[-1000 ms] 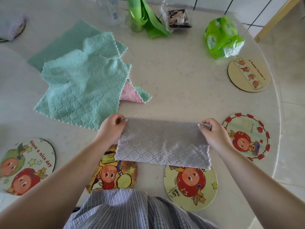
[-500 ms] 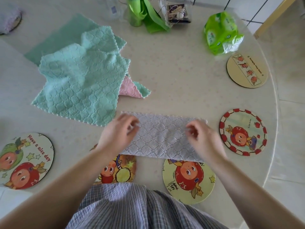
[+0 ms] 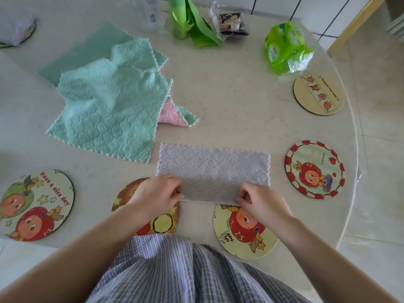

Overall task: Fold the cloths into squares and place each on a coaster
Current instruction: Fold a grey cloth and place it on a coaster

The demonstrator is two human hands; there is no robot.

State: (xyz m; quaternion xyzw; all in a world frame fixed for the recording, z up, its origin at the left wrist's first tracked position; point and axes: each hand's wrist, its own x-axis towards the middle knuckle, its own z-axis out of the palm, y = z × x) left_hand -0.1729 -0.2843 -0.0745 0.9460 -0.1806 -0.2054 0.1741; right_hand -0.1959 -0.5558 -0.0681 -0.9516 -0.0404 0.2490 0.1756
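Note:
A grey cloth [image 3: 213, 169], folded into a long strip, lies flat on the table in front of me. My left hand [image 3: 158, 192] pinches its near edge at the left, and my right hand [image 3: 261, 201] pinches the near edge at the right. Its near edge overlaps two cartoon coasters, one under my left hand [image 3: 160, 224] and one under my right wrist [image 3: 240, 235]. More coasters lie at the right [image 3: 314, 169], far right [image 3: 318, 94] and left [image 3: 36, 204]. A pile of teal cloths [image 3: 109, 106] with a pink cloth [image 3: 171, 114] beneath sits behind.
At the table's back stand a green wipes pack [image 3: 286, 48], a green bag [image 3: 190, 20], a clear packet [image 3: 232, 22] and a plastic bottle [image 3: 150, 12]. A purple folded cloth on a coaster [image 3: 16, 29] sits far left. The round table's edge [image 3: 355, 149] curves on the right.
The grey strip was laid flat on the table. Both hands moved from its far corners across the cloth to its near edge, which they now pinch.

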